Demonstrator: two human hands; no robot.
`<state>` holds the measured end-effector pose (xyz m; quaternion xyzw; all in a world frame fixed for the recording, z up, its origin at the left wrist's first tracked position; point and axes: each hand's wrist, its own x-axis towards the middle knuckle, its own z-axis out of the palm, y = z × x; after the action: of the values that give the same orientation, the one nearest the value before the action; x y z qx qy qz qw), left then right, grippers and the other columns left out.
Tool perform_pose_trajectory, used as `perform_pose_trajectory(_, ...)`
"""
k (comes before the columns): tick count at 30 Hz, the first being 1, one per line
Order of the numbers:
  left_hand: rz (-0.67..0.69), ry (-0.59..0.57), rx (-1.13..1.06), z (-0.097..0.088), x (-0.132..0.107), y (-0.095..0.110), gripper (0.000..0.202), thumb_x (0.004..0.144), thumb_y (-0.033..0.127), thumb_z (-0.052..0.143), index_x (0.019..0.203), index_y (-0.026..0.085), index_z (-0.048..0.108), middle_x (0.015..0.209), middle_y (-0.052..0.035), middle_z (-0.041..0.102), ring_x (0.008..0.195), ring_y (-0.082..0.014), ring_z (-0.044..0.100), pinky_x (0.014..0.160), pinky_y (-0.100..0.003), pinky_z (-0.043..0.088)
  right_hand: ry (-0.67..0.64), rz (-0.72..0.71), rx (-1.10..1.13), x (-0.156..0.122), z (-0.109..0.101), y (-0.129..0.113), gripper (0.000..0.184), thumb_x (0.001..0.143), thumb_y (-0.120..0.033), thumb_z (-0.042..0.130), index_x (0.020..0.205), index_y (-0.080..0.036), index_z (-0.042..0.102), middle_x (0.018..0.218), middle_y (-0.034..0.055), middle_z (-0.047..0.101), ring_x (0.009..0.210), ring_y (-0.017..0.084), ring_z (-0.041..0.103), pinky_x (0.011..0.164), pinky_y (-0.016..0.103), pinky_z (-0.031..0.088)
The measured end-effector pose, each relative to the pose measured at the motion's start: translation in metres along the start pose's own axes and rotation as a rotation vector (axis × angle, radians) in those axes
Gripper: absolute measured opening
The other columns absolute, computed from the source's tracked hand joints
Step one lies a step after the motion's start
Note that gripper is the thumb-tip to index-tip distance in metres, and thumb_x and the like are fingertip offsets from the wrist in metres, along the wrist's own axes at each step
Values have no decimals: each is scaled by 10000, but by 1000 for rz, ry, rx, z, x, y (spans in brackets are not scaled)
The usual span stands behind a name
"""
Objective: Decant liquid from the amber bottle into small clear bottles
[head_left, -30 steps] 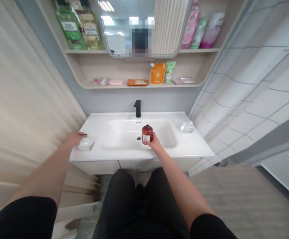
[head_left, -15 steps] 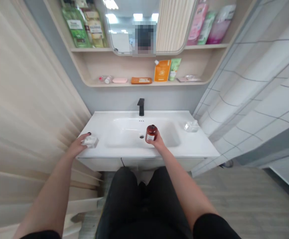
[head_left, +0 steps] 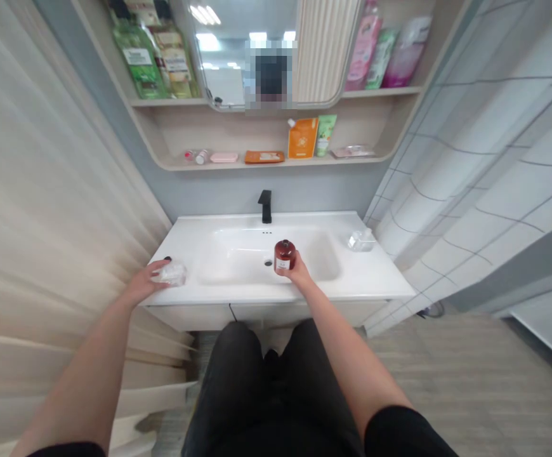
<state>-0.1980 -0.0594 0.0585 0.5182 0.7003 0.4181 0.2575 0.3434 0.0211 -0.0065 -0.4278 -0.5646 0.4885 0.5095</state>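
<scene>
My right hand (head_left: 296, 270) is wrapped round a reddish-brown bottle (head_left: 285, 256) with a white label, holding it upright above the white sink basin (head_left: 238, 270). At the left end of the counter, my left hand (head_left: 146, 282) has its thumb and fingers around the near side of a clear container (head_left: 175, 274). A small round black piece (head_left: 167, 258) shows at the fingertips of that hand; whether it is pinched or only touched is unclear. Beyond the basin stands a black faucet (head_left: 266, 206).
Another clear container (head_left: 361, 240) is on the counter's right end. Above, a shelf (head_left: 209, 166) carries an orange pouch (head_left: 303, 138), a green tube (head_left: 325, 135) and a pink bar (head_left: 224, 157). Bottles flank the mirror (head_left: 228, 70). A pale curtain (head_left: 57, 222) hangs at the left.
The camera view has shifted slightly. My right hand still holds the brown bottle over the basin, and my left hand stays at the clear container.
</scene>
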Motion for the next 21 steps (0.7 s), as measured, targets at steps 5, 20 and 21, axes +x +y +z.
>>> perform_pose_trajectory(5,6,-89,-116,-1,-1,7,851,356,368,1062,1137,222,758,1241,-107,797,1161,-364,718,1110,-565,559,0,9,27,-1,1,-2,799,586,-395,977,1254,-275,554,1168,75,785,1089,367,792,1018,592,616)
perform_pose_trajectory(20,159,-32,-737,178,-29,94,772,542,323,1016,1237,250,687,1257,-71,728,1184,-270,695,1116,-539,571,-35,26,-148,-4,3,-11,682,629,-361,913,1223,-236,603,1224,103,790,1077,314,780,975,468,606)
perform_pose_trajectory(21,159,-42,-738,192,-29,94,764,540,308,1009,1231,252,688,1261,-70,724,1195,-271,689,1121,-532,565,-18,22,-191,-4,3,-10,677,633,-340,891,1235,-239,599,1229,92,786,1088,310,773,991,466,596)
